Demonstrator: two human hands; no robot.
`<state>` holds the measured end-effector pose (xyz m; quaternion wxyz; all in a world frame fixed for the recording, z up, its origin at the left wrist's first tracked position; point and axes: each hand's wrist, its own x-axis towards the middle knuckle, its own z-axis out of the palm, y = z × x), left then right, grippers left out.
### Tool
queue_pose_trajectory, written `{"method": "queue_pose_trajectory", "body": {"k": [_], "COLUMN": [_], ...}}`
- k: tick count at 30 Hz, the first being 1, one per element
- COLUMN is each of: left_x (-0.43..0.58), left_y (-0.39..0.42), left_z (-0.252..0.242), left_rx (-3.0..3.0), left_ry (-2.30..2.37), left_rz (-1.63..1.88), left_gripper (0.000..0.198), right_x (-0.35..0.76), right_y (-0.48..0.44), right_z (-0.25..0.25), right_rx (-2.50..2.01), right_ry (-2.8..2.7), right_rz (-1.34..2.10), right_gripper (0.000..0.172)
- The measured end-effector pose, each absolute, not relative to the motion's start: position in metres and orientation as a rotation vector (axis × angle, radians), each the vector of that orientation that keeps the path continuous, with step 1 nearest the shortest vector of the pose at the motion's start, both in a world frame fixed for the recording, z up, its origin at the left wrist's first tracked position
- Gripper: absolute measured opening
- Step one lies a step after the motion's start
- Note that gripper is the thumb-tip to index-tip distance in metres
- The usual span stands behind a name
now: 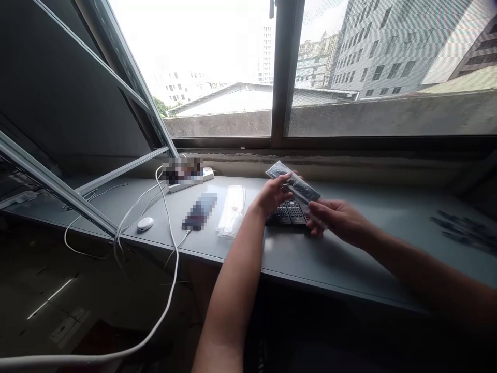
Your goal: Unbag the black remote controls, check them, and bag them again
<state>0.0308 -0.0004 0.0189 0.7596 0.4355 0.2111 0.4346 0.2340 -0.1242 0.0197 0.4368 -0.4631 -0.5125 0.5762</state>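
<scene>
Your left hand (272, 197) and right hand (339, 218) both grasp one bagged remote (301, 188) over the counter (388, 212); half-hidden remotes (289, 213) beneath can't be counted; one plastic-bag pile (233, 210) lies nearer its front edge.

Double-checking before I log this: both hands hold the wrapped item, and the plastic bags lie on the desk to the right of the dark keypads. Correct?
Not quite: the head view shows the plastic bags on the desk to the left of the dark keypads. The left hand and right hand do hold the wrapped item.
</scene>
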Motion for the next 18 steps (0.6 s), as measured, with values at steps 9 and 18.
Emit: {"method": "queue_pose_trajectory", "body": {"k": [9,18], "left_x": [0.033,0.033], "left_y": [0.006,-0.007], "left_z": [0.018,0.027], "left_rx": [0.733,0.549], "left_ry": [0.492,0.483], "left_rz": [1.044,1.095], "left_gripper": [0.021,0.096], "right_x": [0.233,0.240], "right_y": [-0.124,-0.123], "right_z": [0.017,0.014], "right_rx": [-1.100,-1.213], "right_ry": [-1.290,-1.532], "right_rz": [1.190,0.532], "right_gripper": [0.055,0.048]}}
